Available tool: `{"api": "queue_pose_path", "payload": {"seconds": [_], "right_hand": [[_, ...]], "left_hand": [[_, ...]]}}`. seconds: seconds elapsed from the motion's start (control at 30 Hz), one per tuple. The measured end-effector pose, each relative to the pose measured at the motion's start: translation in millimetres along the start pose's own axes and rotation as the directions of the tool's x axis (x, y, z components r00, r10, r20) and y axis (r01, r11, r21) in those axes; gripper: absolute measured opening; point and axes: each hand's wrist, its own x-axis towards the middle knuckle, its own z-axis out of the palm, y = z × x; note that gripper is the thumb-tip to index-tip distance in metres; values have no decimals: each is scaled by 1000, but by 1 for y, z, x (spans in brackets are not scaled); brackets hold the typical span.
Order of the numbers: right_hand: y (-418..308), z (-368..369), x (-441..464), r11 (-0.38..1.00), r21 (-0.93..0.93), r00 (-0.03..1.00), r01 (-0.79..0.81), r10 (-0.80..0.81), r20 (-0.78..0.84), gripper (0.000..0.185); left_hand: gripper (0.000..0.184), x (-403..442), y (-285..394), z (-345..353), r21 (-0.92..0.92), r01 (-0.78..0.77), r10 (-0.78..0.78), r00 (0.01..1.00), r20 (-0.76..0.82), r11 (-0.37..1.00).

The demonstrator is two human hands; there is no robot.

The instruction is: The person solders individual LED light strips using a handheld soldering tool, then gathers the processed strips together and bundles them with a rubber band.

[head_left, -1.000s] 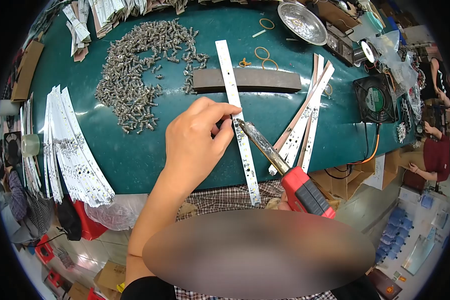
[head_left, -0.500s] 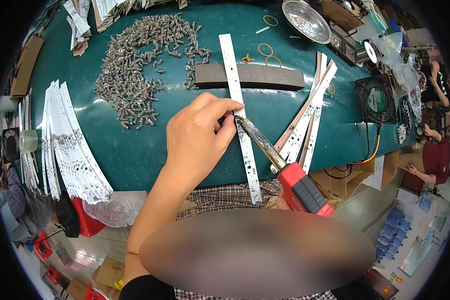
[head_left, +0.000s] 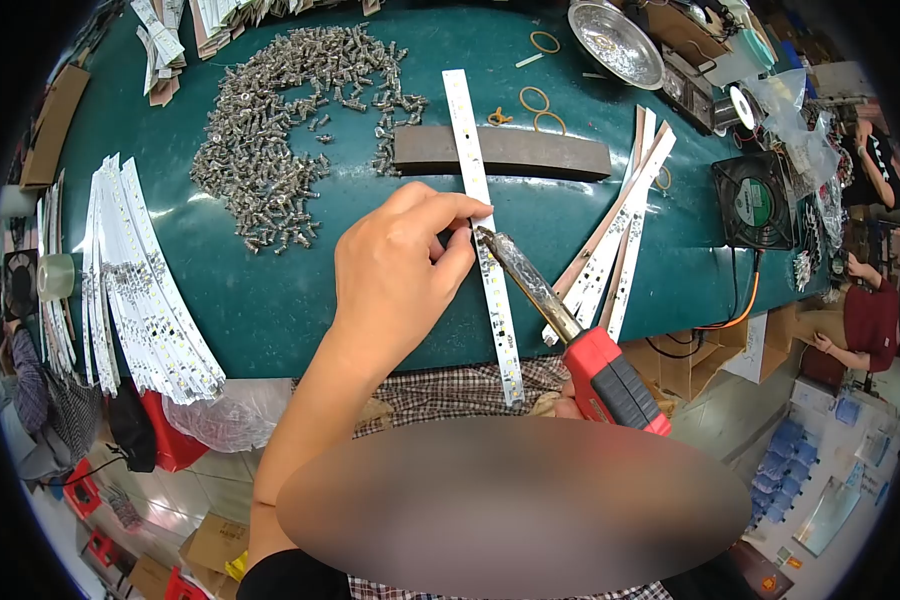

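A white LED strip [head_left: 495, 290] lies across a dark bar [head_left: 550, 156], its lower end reaching past the table's near edge. My left hand [head_left: 405, 262] is closed at the strip's left edge, thumb and index finger pinched; what they hold between them is too small to make out. Close to those fingertips, the tip of a red and black soldering iron [head_left: 610, 378] touches the strip. My right hand [head_left: 567, 405] is around the iron's handle, mostly hidden behind it and by the blurred area.
Small metal parts [head_left: 270, 130] are heaped at the back left. White strips lie in a fanned stack [head_left: 150, 300] on the left and a looser pile [head_left: 620, 230] on the right. A fan [head_left: 755, 200], solder spool [head_left: 740, 107] and metal dish [head_left: 615, 45] stand at the right. Two people are beyond.
The view has shifted slightly, so the table's things sit a little higher. Both hands, the strip and the iron keep nearly the same places relative to each other.
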Motion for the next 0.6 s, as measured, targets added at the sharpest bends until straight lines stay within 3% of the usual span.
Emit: {"api": "queue_pose_path", "payload": {"seconds": [0.6], "right_hand": [[-1,1,3,999,-29,1000,18,-17,10,29]], "left_hand": [[23,1,-2,0,-11,10,-11,1000,-11,1000]]}}
